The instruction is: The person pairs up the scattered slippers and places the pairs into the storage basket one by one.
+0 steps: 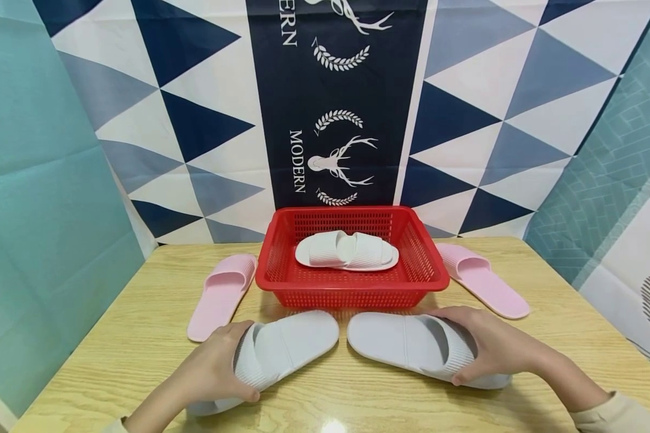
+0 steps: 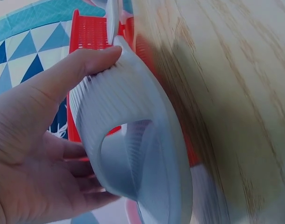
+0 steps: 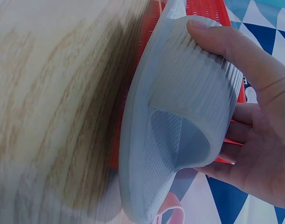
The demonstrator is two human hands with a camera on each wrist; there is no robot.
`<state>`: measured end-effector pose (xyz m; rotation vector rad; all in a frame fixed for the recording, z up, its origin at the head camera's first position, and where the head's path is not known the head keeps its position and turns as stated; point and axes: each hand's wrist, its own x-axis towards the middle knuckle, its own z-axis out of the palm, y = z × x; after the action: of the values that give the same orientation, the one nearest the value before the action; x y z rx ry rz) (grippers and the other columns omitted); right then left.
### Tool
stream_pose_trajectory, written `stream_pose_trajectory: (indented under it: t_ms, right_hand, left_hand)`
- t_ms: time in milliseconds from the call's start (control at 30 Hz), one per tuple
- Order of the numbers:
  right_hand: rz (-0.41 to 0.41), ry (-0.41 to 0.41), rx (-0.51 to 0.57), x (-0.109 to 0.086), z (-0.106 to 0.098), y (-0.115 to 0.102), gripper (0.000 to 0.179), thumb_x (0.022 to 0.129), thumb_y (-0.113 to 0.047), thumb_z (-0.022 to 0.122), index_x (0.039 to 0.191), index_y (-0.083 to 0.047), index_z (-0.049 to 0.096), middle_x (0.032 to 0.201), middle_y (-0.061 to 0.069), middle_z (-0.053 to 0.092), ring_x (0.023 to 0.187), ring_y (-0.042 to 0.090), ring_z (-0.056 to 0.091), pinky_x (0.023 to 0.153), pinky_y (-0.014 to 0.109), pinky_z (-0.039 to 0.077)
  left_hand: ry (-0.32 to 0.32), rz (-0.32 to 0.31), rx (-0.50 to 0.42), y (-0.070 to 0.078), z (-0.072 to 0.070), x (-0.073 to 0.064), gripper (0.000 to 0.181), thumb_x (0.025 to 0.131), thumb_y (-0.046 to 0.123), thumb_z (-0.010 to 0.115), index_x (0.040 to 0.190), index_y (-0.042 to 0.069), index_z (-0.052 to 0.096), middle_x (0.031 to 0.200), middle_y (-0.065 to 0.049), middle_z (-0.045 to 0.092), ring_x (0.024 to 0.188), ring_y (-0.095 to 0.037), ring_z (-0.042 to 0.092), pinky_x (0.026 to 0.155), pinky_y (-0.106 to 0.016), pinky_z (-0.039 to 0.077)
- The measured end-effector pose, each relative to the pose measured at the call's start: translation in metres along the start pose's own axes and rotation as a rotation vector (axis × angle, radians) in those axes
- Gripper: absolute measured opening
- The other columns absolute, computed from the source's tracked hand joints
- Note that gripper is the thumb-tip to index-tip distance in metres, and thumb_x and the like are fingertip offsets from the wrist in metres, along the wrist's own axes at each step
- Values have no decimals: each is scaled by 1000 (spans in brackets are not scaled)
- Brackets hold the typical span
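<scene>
Over the wooden table (image 1: 352,394), our left hand (image 1: 212,365) grips the left slipper (image 1: 300,341), our right hand (image 1: 495,343) the right slipper (image 1: 381,337), each across the strap (image 2: 110,98), presumably for firmness.

Person, in pale cream sleeves. Right sleeve (image 1: 620,416): soft-looking cloth, loose at the opening, light creasing near the edge, ends short of the wrist. Left sleeve (image 1: 116,427): similar pale tone, only a sliver at the bottom edge of the head view; weave too small to make out. Forearms slim, uncovered between cuff and wrist. Left hand (image 1: 216,365): bare, slender; left wrist view gives a broad thumb base, fine lines over the palm, rounded thumb tip. Right hand (image 1: 493,341): bare, same slender build; right wrist view gives a short thumbnail (image 3: 198,24), creases across the thumb.
</scene>
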<state>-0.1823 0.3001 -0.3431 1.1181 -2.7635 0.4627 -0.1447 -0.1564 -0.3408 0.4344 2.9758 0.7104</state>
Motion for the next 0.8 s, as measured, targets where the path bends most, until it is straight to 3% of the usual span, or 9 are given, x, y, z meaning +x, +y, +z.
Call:
stream_pose_trajectory:
  t_ms: [167,267,800]
  right_hand:
    - [-2,4,8,0,-2,-1,87,62,-59,82,129,-11,55,121,-7,63,104,5,58,85,23,53]
    - [-3,11,9,-1,-3,-1,88,61,-58,83,130,-11,54,122,-6,62,105,5,57,86,24,53]
    - [1,36,-20,-2,-9,-8,90,57,-54,87,132,-16,53,124,-6,61,106,8,57,86,24,52]
  left_hand:
    - [-5,114,3,-4,0,1,104,47,38,92,132,-2,49,130,-10,58,120,-27,54,95,-47,49]
    - [0,148,0,-6,0,1,103,48,38,92,132,-1,49,130,-10,58,120,-28,54,96,-48,49]
    - [-2,155,-2,-7,-6,-2,105,50,38,91,137,1,46,134,-9,55,122,-28,52,96,-49,48]
